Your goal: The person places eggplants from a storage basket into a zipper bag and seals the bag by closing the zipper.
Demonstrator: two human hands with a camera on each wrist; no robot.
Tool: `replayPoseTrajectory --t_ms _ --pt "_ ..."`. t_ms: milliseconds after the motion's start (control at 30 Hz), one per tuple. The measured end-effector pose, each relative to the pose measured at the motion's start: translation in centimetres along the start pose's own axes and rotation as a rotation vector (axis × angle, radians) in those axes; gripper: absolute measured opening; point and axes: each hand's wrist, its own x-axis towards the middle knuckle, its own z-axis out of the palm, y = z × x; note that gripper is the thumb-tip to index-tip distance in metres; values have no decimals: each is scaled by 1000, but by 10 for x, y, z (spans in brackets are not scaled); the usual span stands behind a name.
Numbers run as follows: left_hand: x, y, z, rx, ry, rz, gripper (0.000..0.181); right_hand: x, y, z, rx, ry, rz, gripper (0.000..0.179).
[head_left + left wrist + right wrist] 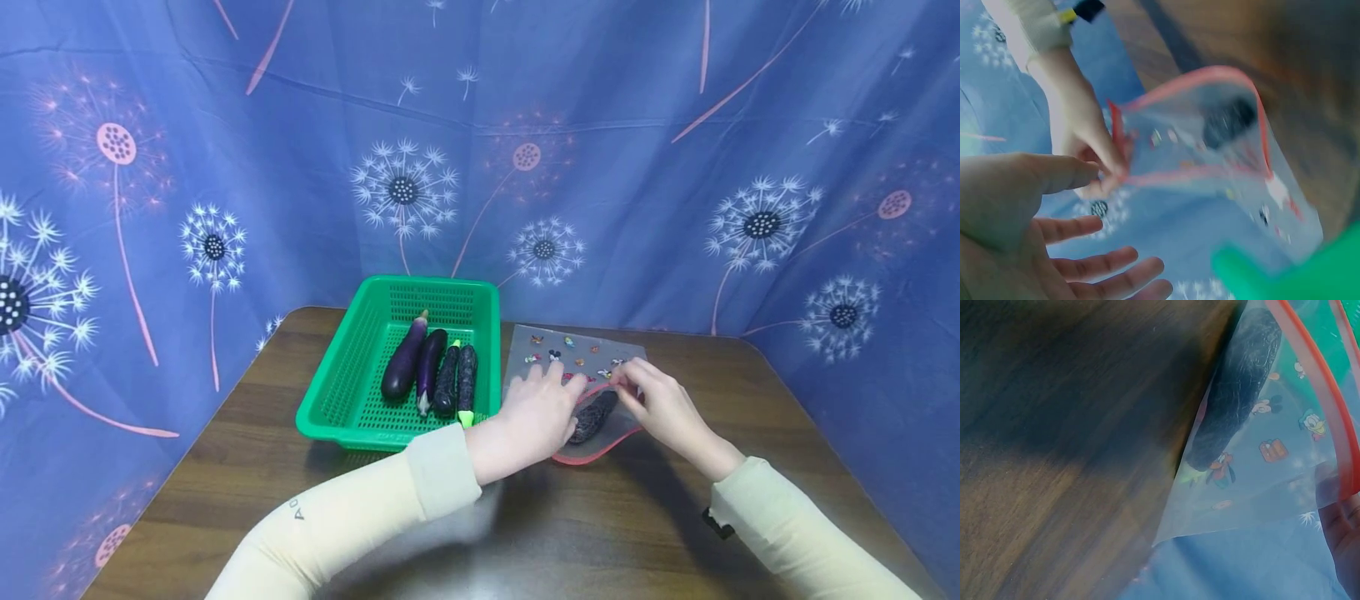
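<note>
A clear zip bag (525, 340) with red zip edges and small cartoon prints lies at the back right of the table, its mouth spread apart. Inside it is a dark, wrinkled long vegetable (1235, 394) with a light green tip. My right hand (663, 408) pinches the bag's red edge at one corner of the mouth. Over the bag's left part is my left hand (534, 412), its fingers spread and fairly straight in the left wrist view. Its thumb comes close to the right fingers there; whether they touch I cannot tell.
Left of the bag stands a green plastic basket (326, 408). It holds two purple eggplants (405, 362) and two dark, wrinkled long vegetables (467, 375) with light green ends. A blue dandelion-print curtain (450, 108) hangs behind the wooden table (247, 467).
</note>
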Motion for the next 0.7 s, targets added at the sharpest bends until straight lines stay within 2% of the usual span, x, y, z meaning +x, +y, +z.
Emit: replayPoseTrajectory --t_ms 133,300,433,700 --pt "5 -24 -10 -1 -5 -21 45 0 -1 -1 -2 -6 7 20" --pt "11 -49 -19 -4 -32 -82 47 0 -1 -2 -5 -16 11 20" --pt "16 -67 -22 7 -33 -126 50 0 -1 -2 -9 -9 9 21" --pt "24 -104 -15 26 -21 -203 51 0 -2 -1 -11 -12 4 22"
